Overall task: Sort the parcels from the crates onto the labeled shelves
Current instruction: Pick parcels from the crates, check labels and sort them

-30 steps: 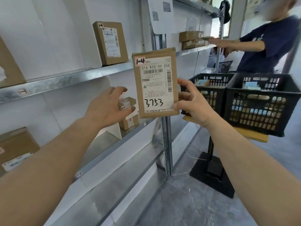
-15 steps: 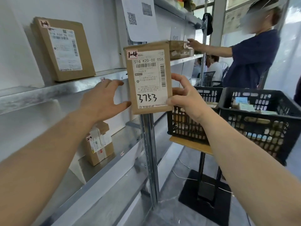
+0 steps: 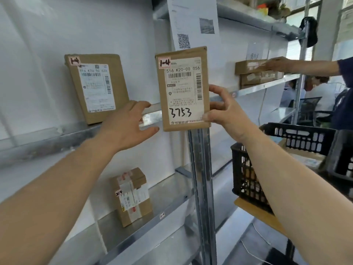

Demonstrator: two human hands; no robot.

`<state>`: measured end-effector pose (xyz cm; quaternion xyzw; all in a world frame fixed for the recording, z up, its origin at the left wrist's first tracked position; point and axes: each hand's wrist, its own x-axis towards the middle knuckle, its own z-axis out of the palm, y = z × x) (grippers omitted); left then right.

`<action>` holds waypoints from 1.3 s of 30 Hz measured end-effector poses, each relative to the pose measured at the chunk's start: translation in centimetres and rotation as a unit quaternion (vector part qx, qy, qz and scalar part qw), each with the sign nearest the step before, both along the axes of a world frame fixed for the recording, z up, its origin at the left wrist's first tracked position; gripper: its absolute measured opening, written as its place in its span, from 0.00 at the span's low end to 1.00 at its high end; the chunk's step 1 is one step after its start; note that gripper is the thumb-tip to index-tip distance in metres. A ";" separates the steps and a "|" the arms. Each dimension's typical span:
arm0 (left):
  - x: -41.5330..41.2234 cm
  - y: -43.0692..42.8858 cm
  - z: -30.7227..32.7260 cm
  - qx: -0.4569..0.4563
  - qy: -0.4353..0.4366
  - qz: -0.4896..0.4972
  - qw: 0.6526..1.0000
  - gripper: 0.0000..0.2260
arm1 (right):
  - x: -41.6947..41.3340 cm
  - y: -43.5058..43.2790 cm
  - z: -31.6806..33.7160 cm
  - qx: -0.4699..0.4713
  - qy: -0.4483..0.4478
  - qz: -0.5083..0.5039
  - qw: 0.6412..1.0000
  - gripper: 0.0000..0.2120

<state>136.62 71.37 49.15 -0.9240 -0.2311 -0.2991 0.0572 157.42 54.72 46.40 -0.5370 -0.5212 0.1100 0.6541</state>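
My right hand pinches the right edge of a flat brown parcel, held upright in front of the shelf post. Its label reads 1-4 and 3753. My left hand is spread just left of the parcel, a small gap away from it, and holds nothing. Behind that hand runs the metal shelf edge. On this shelf another flat parcel marked 1-4 leans against the white wall. The black crates stand at the right.
A small taped box marked 2-4 sits on the lower shelf. A vertical steel post divides the shelf bays. Another person's hand rests on stacked parcels on the right bay. A paper sheet with a QR code hangs above.
The view has turned up and left toward the upper shelf. The held parcel has come closer to the leaning 1-4 parcel. My left hand stays open beside it.
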 end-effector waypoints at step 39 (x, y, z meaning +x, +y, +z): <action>14.3 8.7 2.1 -0.193 -0.177 0.232 0.937 0.21 | 8.4 22.9 4.0 -0.097 -0.134 -0.008 0.986 0.32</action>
